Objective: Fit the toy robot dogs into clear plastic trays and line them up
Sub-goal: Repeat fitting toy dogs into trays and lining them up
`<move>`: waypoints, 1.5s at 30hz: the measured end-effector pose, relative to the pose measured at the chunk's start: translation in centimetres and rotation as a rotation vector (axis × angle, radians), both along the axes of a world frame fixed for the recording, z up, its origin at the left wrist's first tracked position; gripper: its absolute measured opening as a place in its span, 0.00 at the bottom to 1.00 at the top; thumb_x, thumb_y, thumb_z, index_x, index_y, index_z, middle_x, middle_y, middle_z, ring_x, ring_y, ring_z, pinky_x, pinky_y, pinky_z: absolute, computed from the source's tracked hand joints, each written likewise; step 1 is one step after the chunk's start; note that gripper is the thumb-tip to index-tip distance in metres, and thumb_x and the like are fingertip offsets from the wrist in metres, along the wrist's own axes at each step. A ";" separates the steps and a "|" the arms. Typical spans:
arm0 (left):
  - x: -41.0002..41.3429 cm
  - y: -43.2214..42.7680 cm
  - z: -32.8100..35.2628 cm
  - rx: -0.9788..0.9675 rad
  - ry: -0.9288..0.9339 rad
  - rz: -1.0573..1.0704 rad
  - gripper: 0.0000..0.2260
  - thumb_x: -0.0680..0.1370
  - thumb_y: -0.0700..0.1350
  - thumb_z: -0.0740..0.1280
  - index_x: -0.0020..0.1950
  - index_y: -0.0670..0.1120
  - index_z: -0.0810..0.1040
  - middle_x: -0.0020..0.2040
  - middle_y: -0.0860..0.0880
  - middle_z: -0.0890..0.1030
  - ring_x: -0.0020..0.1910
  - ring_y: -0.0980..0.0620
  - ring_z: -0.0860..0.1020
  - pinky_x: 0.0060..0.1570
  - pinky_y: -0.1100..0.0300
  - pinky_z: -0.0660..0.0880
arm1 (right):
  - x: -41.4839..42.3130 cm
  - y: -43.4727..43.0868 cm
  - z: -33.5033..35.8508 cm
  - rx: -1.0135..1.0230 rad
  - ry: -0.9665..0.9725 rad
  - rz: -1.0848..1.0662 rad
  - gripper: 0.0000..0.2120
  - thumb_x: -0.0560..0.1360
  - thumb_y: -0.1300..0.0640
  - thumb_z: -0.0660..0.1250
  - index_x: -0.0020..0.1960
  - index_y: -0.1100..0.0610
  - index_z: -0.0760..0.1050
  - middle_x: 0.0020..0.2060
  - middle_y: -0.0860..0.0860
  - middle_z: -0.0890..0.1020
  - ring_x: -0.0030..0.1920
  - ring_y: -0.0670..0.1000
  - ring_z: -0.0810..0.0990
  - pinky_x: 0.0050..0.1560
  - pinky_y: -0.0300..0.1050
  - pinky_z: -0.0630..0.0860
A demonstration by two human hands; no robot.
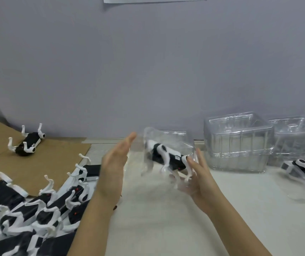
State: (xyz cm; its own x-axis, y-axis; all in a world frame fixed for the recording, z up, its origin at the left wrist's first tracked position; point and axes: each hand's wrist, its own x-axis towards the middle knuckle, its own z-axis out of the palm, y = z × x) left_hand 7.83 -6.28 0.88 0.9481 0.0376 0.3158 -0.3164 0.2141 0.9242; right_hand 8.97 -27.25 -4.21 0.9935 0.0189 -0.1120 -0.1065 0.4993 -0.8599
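A black-and-white toy robot dog [168, 157] sits inside a clear plastic tray [166, 137] that is tilted and held just above the white table [166, 222]. My right hand [197, 176] grips the tray's right end, with fingers showing through the plastic underneath. Flat and with straight fingers, my left hand [116, 159] hovers beside the tray's left side, its fingertips close to the upper left corner. The image is blurred around the tray.
Several loose dogs [37, 206] lie legs-up in a pile at the lower left. One more dog [28, 143] lies upside down on the cardboard sheet [42, 163]. Two stacks of clear trays [238, 143] [299, 137] stand at the back right. A trayed dog [303, 169] lies in front of them.
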 end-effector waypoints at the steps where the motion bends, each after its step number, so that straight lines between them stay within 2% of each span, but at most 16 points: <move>1: 0.3 0.4 0.1 -0.142 0.006 0.006 0.17 0.77 0.57 0.60 0.60 0.51 0.80 0.62 0.55 0.81 0.64 0.60 0.76 0.63 0.59 0.68 | 0.0 0.1 -0.1 0.125 0.055 0.040 0.26 0.69 0.49 0.72 0.65 0.39 0.70 0.56 0.52 0.83 0.44 0.62 0.84 0.50 0.57 0.80; 3: 0.8 0.3 -0.4 -0.258 0.075 0.043 0.12 0.81 0.44 0.57 0.54 0.50 0.81 0.58 0.53 0.83 0.63 0.54 0.78 0.63 0.52 0.69 | -0.1 0.6 -0.4 0.306 0.187 0.168 0.22 0.73 0.47 0.69 0.63 0.57 0.75 0.53 0.63 0.82 0.45 0.67 0.82 0.48 0.61 0.80; 6: 1.3 -1.7 -2.2 0.095 0.129 0.035 0.17 0.76 0.32 0.66 0.56 0.52 0.78 0.55 0.56 0.82 0.60 0.54 0.78 0.56 0.60 0.76 | -0.5 2.1 -0.6 0.454 0.288 0.333 0.25 0.74 0.45 0.64 0.55 0.68 0.80 0.49 0.66 0.80 0.43 0.65 0.81 0.45 0.57 0.80; 8: 1.4 -3.1 -3.2 0.227 0.137 -0.063 0.19 0.72 0.32 0.72 0.55 0.54 0.78 0.54 0.55 0.83 0.56 0.56 0.80 0.51 0.63 0.77 | -1.0 3.1 -0.8 0.497 0.261 0.440 0.22 0.75 0.45 0.63 0.53 0.65 0.79 0.44 0.63 0.78 0.42 0.59 0.75 0.44 0.52 0.76; 10: 1.5 -3.8 -3.7 0.288 0.124 -0.044 0.14 0.71 0.38 0.75 0.49 0.55 0.80 0.46 0.54 0.84 0.48 0.54 0.82 0.45 0.64 0.78 | -1.5 3.9 -0.8 0.447 0.250 0.476 0.18 0.76 0.47 0.64 0.52 0.62 0.76 0.40 0.60 0.75 0.40 0.56 0.70 0.40 0.50 0.72; 14: 1.5 -3.8 -3.6 0.370 0.089 0.066 0.12 0.69 0.47 0.78 0.50 0.54 0.83 0.43 0.57 0.85 0.43 0.59 0.82 0.43 0.68 0.77 | -1.8 3.6 -2.2 0.376 0.328 0.541 0.26 0.79 0.44 0.58 0.52 0.67 0.81 0.49 0.66 0.81 0.41 0.63 0.79 0.42 0.54 0.79; 19: 0.8 -4.4 -3.3 0.486 0.013 0.145 0.09 0.70 0.49 0.76 0.41 0.64 0.80 0.38 0.62 0.83 0.37 0.64 0.80 0.35 0.75 0.72 | -1.6 4.1 -3.6 0.436 0.415 0.507 0.31 0.79 0.43 0.58 0.48 0.72 0.80 0.45 0.67 0.81 0.41 0.66 0.81 0.43 0.57 0.80; 22: 0.8 -4.2 -3.3 0.467 0.034 0.094 0.14 0.70 0.48 0.77 0.45 0.68 0.80 0.40 0.61 0.84 0.41 0.64 0.81 0.41 0.71 0.75 | -1.5 3.9 -3.3 0.447 0.343 0.433 0.26 0.77 0.45 0.61 0.46 0.69 0.83 0.43 0.65 0.81 0.40 0.61 0.80 0.43 0.56 0.80; 25: 1.2 -3.4 -3.1 0.365 0.099 -0.069 0.19 0.71 0.43 0.76 0.59 0.58 0.80 0.53 0.56 0.84 0.55 0.59 0.81 0.58 0.59 0.77 | -0.8 3.3 -2.5 0.386 0.214 0.294 0.22 0.75 0.47 0.65 0.54 0.65 0.81 0.46 0.64 0.79 0.38 0.60 0.78 0.43 0.55 0.80; 29: 1.9 -1.1 -2.3 -0.119 0.223 -0.063 0.14 0.79 0.33 0.61 0.58 0.46 0.80 0.60 0.45 0.82 0.58 0.49 0.81 0.54 0.57 0.78 | 0.7 0.2 -1.2 0.289 -0.051 0.073 0.21 0.75 0.48 0.65 0.67 0.48 0.70 0.58 0.58 0.81 0.47 0.61 0.83 0.47 0.55 0.80; 31: 2.0 -0.1 -1.7 -0.315 0.260 -0.107 0.13 0.80 0.44 0.60 0.61 0.41 0.77 0.60 0.41 0.82 0.56 0.45 0.82 0.51 0.53 0.81 | 0.9 -1.4 -0.7 0.128 -0.157 -0.035 0.23 0.72 0.48 0.68 0.66 0.40 0.69 0.63 0.53 0.80 0.52 0.61 0.81 0.53 0.58 0.79; 34: 1.5 0.0 -0.7 -0.113 0.230 -0.067 0.37 0.63 0.71 0.71 0.61 0.45 0.78 0.57 0.47 0.84 0.55 0.46 0.83 0.49 0.56 0.81 | 0.7 -2.5 0.0 -0.068 -0.258 -0.126 0.28 0.69 0.47 0.70 0.66 0.33 0.67 0.57 0.50 0.83 0.52 0.64 0.80 0.62 0.66 0.72; 36: 1.1 -0.6 -0.5 0.077 0.201 0.013 0.44 0.49 0.77 0.72 0.59 0.54 0.79 0.56 0.54 0.83 0.57 0.50 0.81 0.56 0.54 0.78 | 0.5 -2.7 0.4 -0.195 -0.330 -0.153 0.30 0.69 0.47 0.70 0.68 0.32 0.65 0.54 0.51 0.84 0.51 0.60 0.82 0.62 0.64 0.72; 38: 0.8 -1.3 -0.8 0.219 0.178 0.058 0.50 0.49 0.77 0.72 0.68 0.62 0.70 0.63 0.57 0.77 0.59 0.60 0.77 0.60 0.55 0.74 | 0.2 -2.7 0.9 -0.309 -0.394 -0.184 0.30 0.68 0.46 0.73 0.65 0.28 0.65 0.53 0.50 0.84 0.56 0.54 0.81 0.63 0.57 0.75; 41: 0.8 -2.4 -1.6 0.247 0.120 0.095 0.47 0.59 0.70 0.74 0.75 0.64 0.61 0.63 0.68 0.71 0.52 0.80 0.70 0.45 0.77 0.71 | -0.3 -2.2 1.4 -0.455 -0.495 -0.205 0.29 0.69 0.47 0.75 0.63 0.25 0.67 0.55 0.43 0.82 0.61 0.43 0.78 0.51 0.34 0.77; 45: 1.0 -3.0 -2.4 0.228 0.111 0.139 0.39 0.64 0.63 0.71 0.73 0.65 0.60 0.57 0.67 0.72 0.47 0.84 0.69 0.42 0.82 0.68 | -1.1 -1.6 2.0 -0.555 -0.559 -0.233 0.31 0.70 0.50 0.73 0.64 0.26 0.65 0.63 0.48 0.76 0.64 0.41 0.75 0.55 0.29 0.74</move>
